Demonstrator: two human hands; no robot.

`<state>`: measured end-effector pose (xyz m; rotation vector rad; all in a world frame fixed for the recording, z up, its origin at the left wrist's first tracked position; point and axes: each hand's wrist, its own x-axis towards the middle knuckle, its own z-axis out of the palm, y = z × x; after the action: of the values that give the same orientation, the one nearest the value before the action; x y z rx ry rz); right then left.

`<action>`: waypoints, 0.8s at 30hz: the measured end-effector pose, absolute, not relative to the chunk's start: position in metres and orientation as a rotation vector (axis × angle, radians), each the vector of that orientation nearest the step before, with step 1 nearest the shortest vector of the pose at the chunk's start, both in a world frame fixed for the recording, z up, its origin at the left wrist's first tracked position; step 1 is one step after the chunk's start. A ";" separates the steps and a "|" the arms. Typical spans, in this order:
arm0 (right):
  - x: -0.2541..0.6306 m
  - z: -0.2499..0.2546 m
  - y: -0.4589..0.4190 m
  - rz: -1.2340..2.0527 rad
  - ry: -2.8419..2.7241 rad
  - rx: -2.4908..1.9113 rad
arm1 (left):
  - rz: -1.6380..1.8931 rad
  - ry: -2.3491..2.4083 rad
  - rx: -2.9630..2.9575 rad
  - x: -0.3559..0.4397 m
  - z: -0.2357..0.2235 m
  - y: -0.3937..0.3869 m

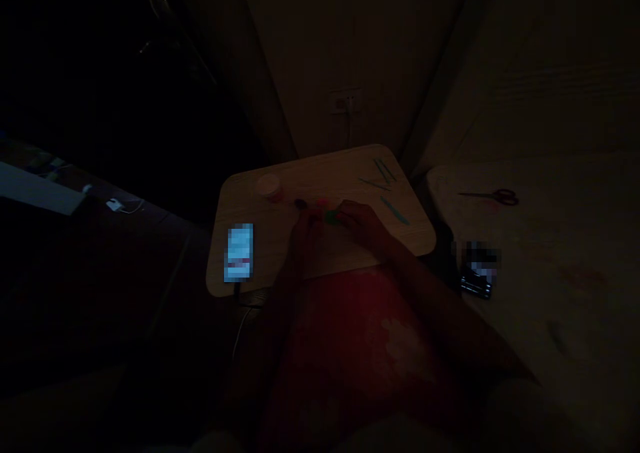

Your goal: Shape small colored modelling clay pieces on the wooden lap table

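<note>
In very dim light my right hand (359,221) rests over the small table with its fingers curled against a small green lump (331,217), which looks soft like modelling clay. My left hand (306,231) is just left of the lump; its fingers are too dark to make out. A pink bit (323,202) lies right beyond the hands. Close to my left fingertips is a small dark round thing (301,203). Farther left stands a tub with a pale lid (269,186).
A lit phone (239,253) with a cable lies at the wooden table's (265,266) left side. Thin sticks (384,170) and a teal knife-shaped tool (395,210) lie on the right. Scissors (493,196) and another device (477,276) rest on the pale surface beyond.
</note>
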<state>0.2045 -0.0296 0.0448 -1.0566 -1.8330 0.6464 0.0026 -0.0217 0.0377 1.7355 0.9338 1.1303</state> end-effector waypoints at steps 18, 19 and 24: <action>0.186 0.045 -0.063 1.261 -1.606 -0.988 | 1.181 1.071 1.518 0.015 0.035 -0.035; 0.186 0.043 -0.063 1.291 -1.567 -0.999 | 1.192 1.064 1.478 0.015 0.034 -0.034; 0.188 0.034 -0.063 1.333 -1.463 -1.065 | 1.076 0.941 1.476 0.010 0.026 -0.036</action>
<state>0.1875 -0.0626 0.0344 -1.0651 -1.4630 1.3331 0.0100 -0.0361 0.0263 1.4759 0.9415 1.0759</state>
